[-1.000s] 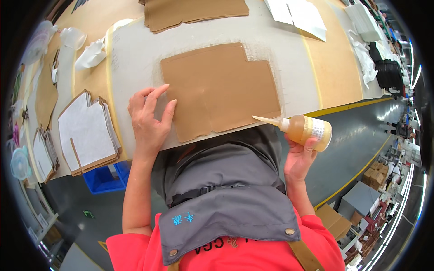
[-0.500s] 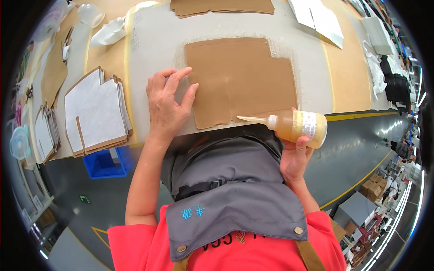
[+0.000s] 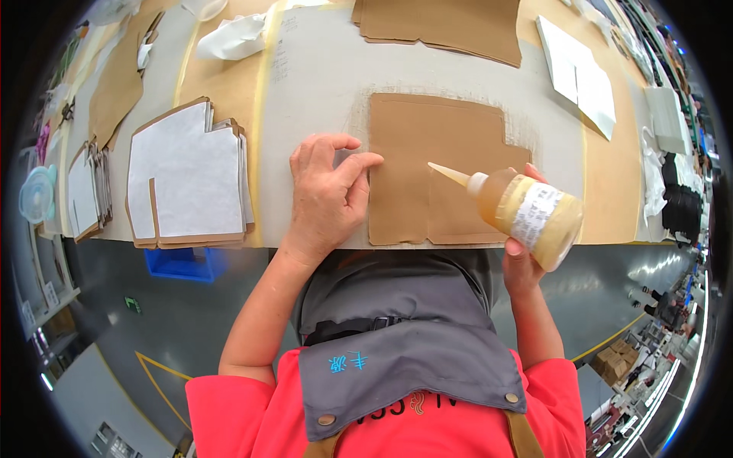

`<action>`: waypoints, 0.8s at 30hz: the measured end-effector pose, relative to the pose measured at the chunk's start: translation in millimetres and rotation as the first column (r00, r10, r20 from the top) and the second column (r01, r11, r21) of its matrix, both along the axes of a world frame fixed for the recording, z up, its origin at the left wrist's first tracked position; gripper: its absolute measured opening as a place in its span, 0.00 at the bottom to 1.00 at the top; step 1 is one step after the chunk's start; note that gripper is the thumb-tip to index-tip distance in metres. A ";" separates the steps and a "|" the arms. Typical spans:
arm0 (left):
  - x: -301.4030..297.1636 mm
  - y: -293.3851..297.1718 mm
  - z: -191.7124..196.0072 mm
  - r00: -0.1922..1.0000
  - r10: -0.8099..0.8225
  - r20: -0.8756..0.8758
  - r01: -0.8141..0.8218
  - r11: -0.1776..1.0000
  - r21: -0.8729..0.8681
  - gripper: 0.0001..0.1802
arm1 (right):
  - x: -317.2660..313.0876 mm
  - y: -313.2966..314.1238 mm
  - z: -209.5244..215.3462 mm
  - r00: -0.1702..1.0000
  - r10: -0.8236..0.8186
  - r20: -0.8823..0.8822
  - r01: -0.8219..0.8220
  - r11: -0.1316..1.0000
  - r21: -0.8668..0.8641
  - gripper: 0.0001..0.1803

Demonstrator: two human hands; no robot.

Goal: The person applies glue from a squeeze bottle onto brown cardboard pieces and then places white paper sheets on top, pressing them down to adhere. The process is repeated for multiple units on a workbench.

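A brown flat panel (image 3: pixel 435 202), notched at its upper right corner, lies near the table's front edge; it looks like leather or card. At its left edge is my left hand (image 3: pixel 328 187), thumb tip over the edge and forefinger just above, with a small gap between them and nothing seen in them. My right hand (image 3: pixel 523 267) is wrapped round a squeeze bottle (image 3: pixel 527 214) of amber liquid, probably glue. The bottle is tilted, its long pointed nozzle (image 3: pixel 450 174) over the middle of the panel. I cannot tell whether the tip touches.
Left of me lies a stack of white-faced, brown-edged panels (image 3: pixel 187 175), with a smaller stack (image 3: pixel 90 191) beyond it. Brown sheets (image 3: pixel 443 27) lie at the far side, and white pieces (image 3: pixel 578 76) at the far right. A blue bin (image 3: pixel 179 265) stands below the table edge.
The bottle has swung from nearly level at the panel's front edge to over the panel, nozzle pointing up-left. My left thumb and forefinger have drawn closer together. The whole view has shifted.
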State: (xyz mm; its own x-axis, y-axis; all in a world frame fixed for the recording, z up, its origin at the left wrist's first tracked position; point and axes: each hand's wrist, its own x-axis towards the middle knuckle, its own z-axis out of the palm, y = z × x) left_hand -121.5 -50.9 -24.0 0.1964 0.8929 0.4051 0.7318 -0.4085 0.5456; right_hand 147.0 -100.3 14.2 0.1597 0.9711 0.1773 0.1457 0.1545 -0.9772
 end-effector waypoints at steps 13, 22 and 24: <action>2.2 0.9 1.9 0.999 0.008 0.049 -0.006 0.999 -0.044 0.14 | 10.4 -1.3 -10.5 0.994 0.015 0.107 -0.019 0.999 0.037 0.58; 1.0 0.8 1.3 0.999 -0.002 0.037 0.003 1.000 -0.029 0.16 | 17.0 -6.3 -6.2 0.998 -0.065 0.005 0.065 0.998 0.004 0.53; 0.6 0.9 1.7 1.000 -0.006 0.015 0.006 1.000 -0.024 0.18 | 18.9 -11.5 -5.9 0.998 -0.060 0.006 0.060 0.998 -0.005 0.53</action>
